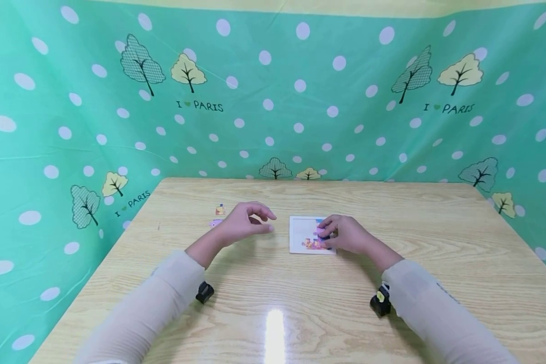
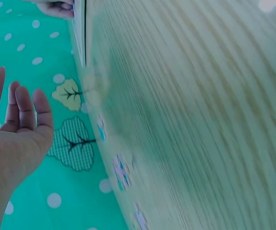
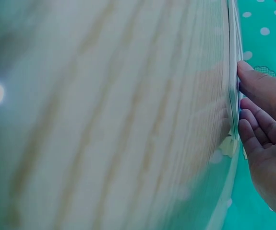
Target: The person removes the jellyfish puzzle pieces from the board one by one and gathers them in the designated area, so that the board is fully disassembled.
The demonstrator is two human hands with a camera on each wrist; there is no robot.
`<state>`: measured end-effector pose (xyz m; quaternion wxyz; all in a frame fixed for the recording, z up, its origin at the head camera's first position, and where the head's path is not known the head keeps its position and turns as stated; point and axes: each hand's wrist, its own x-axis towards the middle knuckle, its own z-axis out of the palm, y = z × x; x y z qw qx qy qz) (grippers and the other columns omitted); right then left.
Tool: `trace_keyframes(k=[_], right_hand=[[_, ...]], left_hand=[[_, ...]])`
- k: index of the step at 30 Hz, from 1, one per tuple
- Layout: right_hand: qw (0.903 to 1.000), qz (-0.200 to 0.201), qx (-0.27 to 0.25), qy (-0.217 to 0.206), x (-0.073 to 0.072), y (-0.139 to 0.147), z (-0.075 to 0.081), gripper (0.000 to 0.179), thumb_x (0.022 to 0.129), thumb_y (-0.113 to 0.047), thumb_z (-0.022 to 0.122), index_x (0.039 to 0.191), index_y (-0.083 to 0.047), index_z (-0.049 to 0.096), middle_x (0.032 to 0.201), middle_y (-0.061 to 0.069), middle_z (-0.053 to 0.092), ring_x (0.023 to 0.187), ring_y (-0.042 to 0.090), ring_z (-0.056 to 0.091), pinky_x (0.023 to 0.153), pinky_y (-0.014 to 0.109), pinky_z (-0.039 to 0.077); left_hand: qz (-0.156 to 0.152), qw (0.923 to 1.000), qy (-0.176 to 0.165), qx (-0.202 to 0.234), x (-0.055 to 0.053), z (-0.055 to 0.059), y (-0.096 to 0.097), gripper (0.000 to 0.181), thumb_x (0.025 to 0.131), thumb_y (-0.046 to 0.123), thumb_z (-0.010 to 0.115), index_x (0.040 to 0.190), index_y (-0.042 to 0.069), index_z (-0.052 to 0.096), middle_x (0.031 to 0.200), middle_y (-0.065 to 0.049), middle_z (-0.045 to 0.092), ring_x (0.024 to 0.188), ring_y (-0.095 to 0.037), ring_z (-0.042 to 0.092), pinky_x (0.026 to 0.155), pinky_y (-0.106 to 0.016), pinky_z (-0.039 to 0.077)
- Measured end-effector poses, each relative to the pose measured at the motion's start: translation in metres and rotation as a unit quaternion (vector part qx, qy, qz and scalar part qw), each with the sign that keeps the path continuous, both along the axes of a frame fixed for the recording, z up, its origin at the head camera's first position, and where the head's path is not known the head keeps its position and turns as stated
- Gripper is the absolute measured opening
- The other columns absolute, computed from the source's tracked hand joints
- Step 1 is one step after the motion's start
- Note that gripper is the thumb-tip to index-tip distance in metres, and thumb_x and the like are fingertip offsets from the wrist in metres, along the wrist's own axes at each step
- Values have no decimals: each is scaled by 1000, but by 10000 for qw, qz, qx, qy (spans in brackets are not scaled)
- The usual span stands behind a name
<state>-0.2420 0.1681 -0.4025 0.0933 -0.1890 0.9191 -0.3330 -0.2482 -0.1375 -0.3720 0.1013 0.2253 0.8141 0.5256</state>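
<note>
A shallow white puzzle tray (image 1: pixel 300 230) lies on the table with several joined, brightly coloured pieces (image 1: pixel 310 243) along its lower and right parts. At its right side my right hand (image 1: pixel 348 235) reaches in, thumb and fingers bent about a purple-and-blue puzzle piece (image 1: pixel 320 232) and partly covering it. The right wrist view shows the right thumb and fingertips (image 3: pixel 246 72) down at the tray, seen edge-on. To the left of the tray my left hand (image 1: pixel 245 222) hovers above the table, fingers loosely bent and apart, holding nothing. Its palm shows in the left wrist view.
Loose puzzle pieces lie left of the left hand, among them a yellow-and-red one (image 1: pixel 220 209) and a pink one (image 1: pixel 216 223). Several pieces (image 2: pixel 121 171) also show in the left wrist view. A green dotted cloth (image 1: pixel 273 101) hangs behind the wooden table (image 1: pixel 255 313).
</note>
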Motion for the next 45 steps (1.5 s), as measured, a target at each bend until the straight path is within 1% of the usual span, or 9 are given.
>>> trace_keyframes(k=[4, 8, 16, 19, 25, 30, 35, 41, 45], right_hand=[[10000, 54, -37, 3, 1, 0, 0, 22, 81, -13, 80, 102, -7, 77, 121, 6, 62, 116, 28, 54, 84, 34, 47], [9999, 111, -74, 19, 0, 0, -1, 21, 81, -11, 80, 102, -6, 77, 121, 7, 62, 115, 28, 55, 83, 33, 48], [9994, 288, -31, 181, -2, 3, -2, 19, 83, -8, 78, 102, -6, 77, 121, 8, 63, 114, 30, 56, 84, 35, 50], [9995, 280, 0, 166, -3, 3, -2, 20, 83, -8, 78, 103, -7, 77, 121, 7, 64, 115, 29, 56, 86, 36, 49], [9993, 322, 66, 153, -2, 4, -2, 21, 83, -8, 77, 105, -8, 76, 122, 6, 63, 115, 28, 56, 87, 38, 48], [9991, 378, 60, 161, -1, 5, -2, 22, 84, -7, 77, 106, -7, 76, 122, 7, 63, 118, 31, 54, 94, 44, 47], [9987, 459, 51, 227, -2, 6, -3, 23, 84, -7, 77, 107, -6, 76, 122, 9, 63, 117, 32, 54, 94, 45, 47], [9983, 534, 49, 226, -4, 8, -3, 24, 83, -4, 76, 107, -5, 75, 124, 9, 62, 118, 33, 54, 91, 42, 48], [9983, 552, 6, 188, -4, 9, -2, 25, 82, -1, 76, 107, -3, 75, 126, 10, 61, 121, 34, 52, 93, 43, 47]], left_hand=[[-44, 10000, -64, 23, 2, 2, 9, 24, 81, 6, 78, 104, 6, 73, 110, -5, 63, 104, -35, 55, 84, -34, 53], [-128, 9998, -99, 84, 2, 1, 18, 23, 81, 5, 77, 103, 6, 73, 110, -6, 63, 106, -41, 55, 84, -33, 53], [-374, 9993, -31, -62, 2, -1, 31, 27, 81, 8, 78, 107, 2, 72, 111, -22, 62, 96, -27, 58, 84, -33, 53], [-471, 9988, -64, -103, 2, -2, 36, 29, 81, 9, 78, 108, 0, 71, 110, -23, 62, 98, -30, 59, 85, -32, 53], [-659, 9972, -74, -350, 1, -4, 46, 30, 82, 11, 78, 109, 0, 71, 114, -21, 62, 107, -38, 56, 87, -30, 52], [-723, 9951, 77, -676, 1, -8, 55, 27, 82, 13, 77, 107, 3, 72, 110, -12, 64, 106, -30, 56, 84, -30, 52], [-812, 9923, 102, -929, 0, -14, 65, 24, 82, 13, 76, 105, 6, 73, 109, 0, 64, 104, -23, 57, 84, -29, 51], [-1005, 9845, 31, -1437, 0, -16, 76, 30, 81, 21, 80, 108, 10, 72, 111, 3, 64, 103, -18, 59, 86, -29, 50], [-1061, 9775, 191, -1816, -3, -19, 83, 35, 79, 23, 83, 110, 11, 72, 106, 2, 66, 99, -15, 59, 86, -26, 49]])
